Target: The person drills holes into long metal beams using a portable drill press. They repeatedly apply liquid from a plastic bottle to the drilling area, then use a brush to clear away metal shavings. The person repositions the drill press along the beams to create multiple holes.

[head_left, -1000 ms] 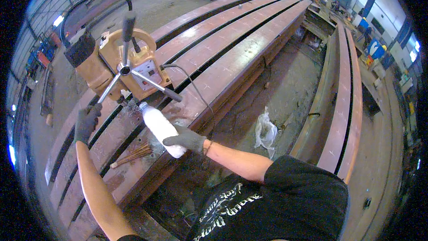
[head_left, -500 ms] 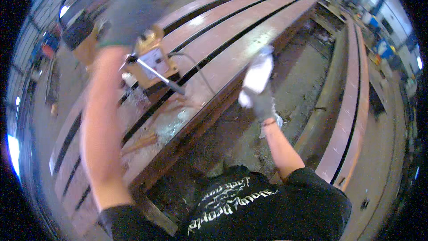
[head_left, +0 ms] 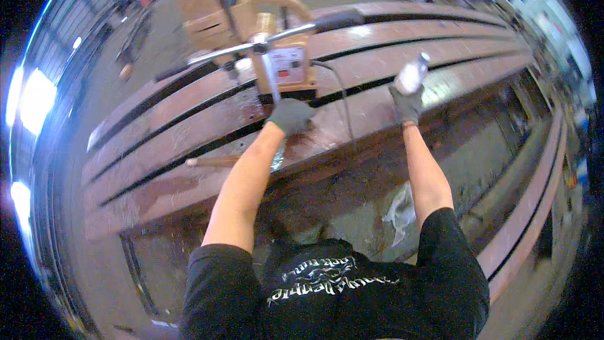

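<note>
Left of the gloved left hand [head_left: 290, 115], a wooden-handled brush [head_left: 211, 162] is laid on the rust-red steel beam [head_left: 377, 107]. That grip is closed on a feed handle [head_left: 272, 85] of the yellow magnetic drill [head_left: 277, 44] just above it, apparently to steady it. Well right, the right hand [head_left: 407, 102] is wrapped around a white bottle [head_left: 410, 77], raised clear of the beam.

Daylit hall, fairly bright. Blown-out window glare along the left rim with blue fringing. Strong fisheye: steel beams [head_left: 189, 119] bow toward the edges, black corners outside the circle. Overall soft, motion smear on the drill machine [head_left: 264, 38] and far background. Shadows under the beams soft, diffuse
</note>
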A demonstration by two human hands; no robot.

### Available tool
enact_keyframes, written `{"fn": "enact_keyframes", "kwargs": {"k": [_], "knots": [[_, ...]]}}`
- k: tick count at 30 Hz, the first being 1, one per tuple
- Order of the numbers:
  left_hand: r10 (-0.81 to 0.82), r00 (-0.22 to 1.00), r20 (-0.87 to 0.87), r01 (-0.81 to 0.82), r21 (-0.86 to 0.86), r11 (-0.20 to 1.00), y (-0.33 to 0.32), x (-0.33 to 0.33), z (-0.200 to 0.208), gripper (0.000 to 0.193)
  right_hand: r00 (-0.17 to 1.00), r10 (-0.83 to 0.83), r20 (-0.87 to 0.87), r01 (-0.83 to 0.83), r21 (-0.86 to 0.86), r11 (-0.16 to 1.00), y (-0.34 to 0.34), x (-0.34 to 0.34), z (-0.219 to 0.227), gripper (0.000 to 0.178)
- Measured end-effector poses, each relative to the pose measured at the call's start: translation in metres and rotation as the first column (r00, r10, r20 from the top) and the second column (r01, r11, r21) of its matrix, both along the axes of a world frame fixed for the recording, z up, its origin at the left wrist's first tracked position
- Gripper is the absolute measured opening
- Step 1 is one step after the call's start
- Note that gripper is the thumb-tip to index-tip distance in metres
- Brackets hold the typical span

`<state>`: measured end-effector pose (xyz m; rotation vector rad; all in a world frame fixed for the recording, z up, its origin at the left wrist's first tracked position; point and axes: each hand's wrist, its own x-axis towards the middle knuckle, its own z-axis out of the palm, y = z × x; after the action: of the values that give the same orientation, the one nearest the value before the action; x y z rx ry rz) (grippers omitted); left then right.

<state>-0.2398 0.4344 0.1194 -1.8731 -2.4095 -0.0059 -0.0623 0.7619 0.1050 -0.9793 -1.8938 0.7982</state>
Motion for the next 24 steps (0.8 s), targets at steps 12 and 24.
{"fn": "enact_keyframes", "kwargs": {"k": [12,24], "knots": [[0.003,1.000,0.010,-0.003,-0.038,0.999,0.002,0.063,0.053,0.018,0.956,0.135,-0.262,-0.161,-0.079,0.984,-0.060,0.048,0.021,0.092],[-0.268,0.960,-0.078,0.279,0.301,0.912,0.022,0.079,0.027,0.020,0.890,0.433,0.140,-0.451,0.408,0.794,-0.157,-0.112,0.123,0.085]]}}
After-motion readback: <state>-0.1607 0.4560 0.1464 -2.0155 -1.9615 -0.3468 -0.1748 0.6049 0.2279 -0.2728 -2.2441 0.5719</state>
